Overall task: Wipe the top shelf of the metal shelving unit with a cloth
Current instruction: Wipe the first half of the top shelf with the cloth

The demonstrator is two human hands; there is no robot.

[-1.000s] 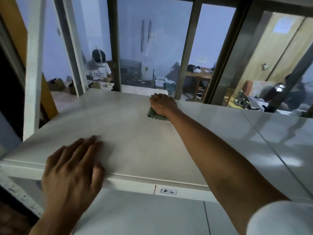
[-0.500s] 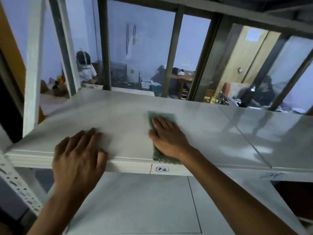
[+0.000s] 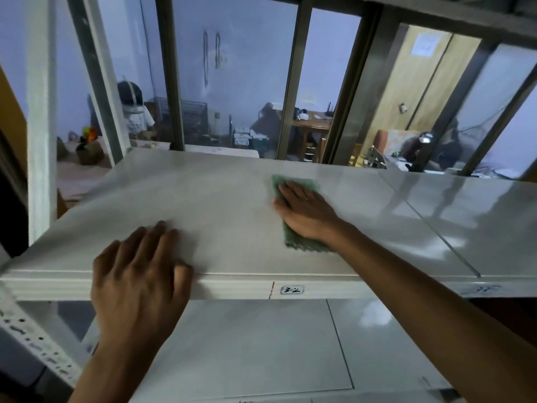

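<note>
Green cloth [image 3: 293, 241] flat on white shelf [image 3: 220, 205], pinned under right hand [image 3: 308, 212], fingers spread. Left hand [image 3: 139, 274] flat, empty, on front edge, well apart.

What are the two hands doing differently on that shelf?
The right hand presses flat on a green cloth, well in on the shelf; the left hand is bare. The left hand sits at the front edge, thumb at the lip; the right reaches farther back. Both lie palm down, fingers extended.
</note>
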